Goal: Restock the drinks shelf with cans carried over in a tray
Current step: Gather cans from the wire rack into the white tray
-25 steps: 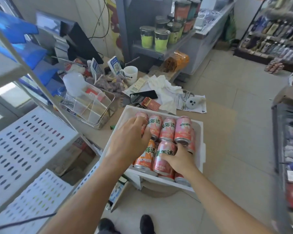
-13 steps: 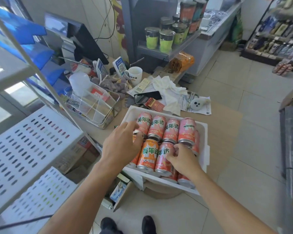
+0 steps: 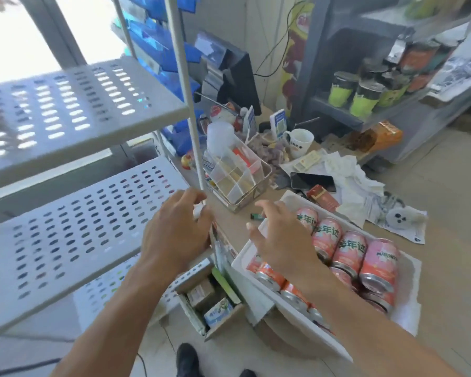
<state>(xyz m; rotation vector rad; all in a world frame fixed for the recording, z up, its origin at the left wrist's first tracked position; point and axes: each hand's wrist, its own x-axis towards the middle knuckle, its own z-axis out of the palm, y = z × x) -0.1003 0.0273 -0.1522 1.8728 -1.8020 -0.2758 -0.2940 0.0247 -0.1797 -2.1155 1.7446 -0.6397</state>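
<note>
Both hands are empty with fingers loosely spread — the left hand (image 3: 174, 235) at the front corner of the perforated white shelf (image 3: 65, 227), centre frame, the right hand (image 3: 280, 240) over the white tray's (image 3: 283, 317) near-left edge. The tray sits on the bench (image 3: 433, 257) at lower right, holding pink-orange soda cans (image 3: 348, 248) — four in the far row, others partly hidden beneath.

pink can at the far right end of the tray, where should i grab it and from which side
Take the pink can round the middle of its body, coming from above. It lies on its side atop other cans in the tray, its right flank clear. A neighbour can touches its left, so lift straight up.
</note>
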